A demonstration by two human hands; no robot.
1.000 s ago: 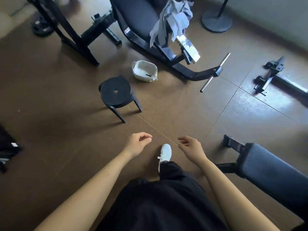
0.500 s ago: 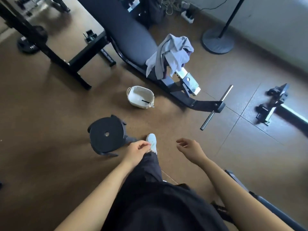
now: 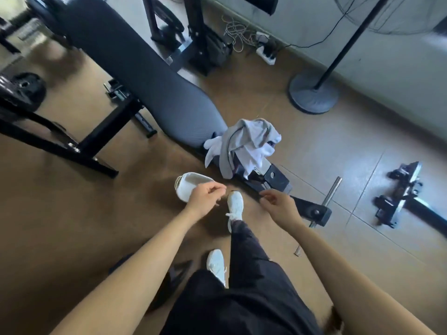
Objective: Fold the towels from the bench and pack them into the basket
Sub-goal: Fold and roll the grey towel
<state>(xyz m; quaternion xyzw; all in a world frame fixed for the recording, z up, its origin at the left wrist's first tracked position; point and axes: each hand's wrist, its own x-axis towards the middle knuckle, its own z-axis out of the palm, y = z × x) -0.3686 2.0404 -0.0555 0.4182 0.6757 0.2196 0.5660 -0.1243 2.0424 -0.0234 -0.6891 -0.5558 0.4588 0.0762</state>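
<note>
The white basket (image 3: pixel 191 184) stands on the brown floor (image 3: pixel 72 213), just beside the lower end of the bench (image 3: pixel 150 76). The left hand (image 3: pixel 205 198) is in front of the basket and covers its near part, so I cannot tell what is inside; only a bit of the pale inner wall shows. The towels (image 3: pixel 244 146), grey and white, lie in a loose heap over the foot end of the bench and are not folded. Both hands hang in the air above the floor, apart from each other. The left hand has its fingers loosely curled and grasps nothing. The right hand (image 3: pixel 280 205) is also half curled with the thumb near the fingers, and it is empty too. One white shoe (image 3: pixel 235 204) is on the floor between the hands; the other shoe (image 3: pixel 216 263) is partly hidden by the black trousers (image 3: pixel 242 298). The top of the fan stand (image 3: pixel 314 95) is cut off.
</note>
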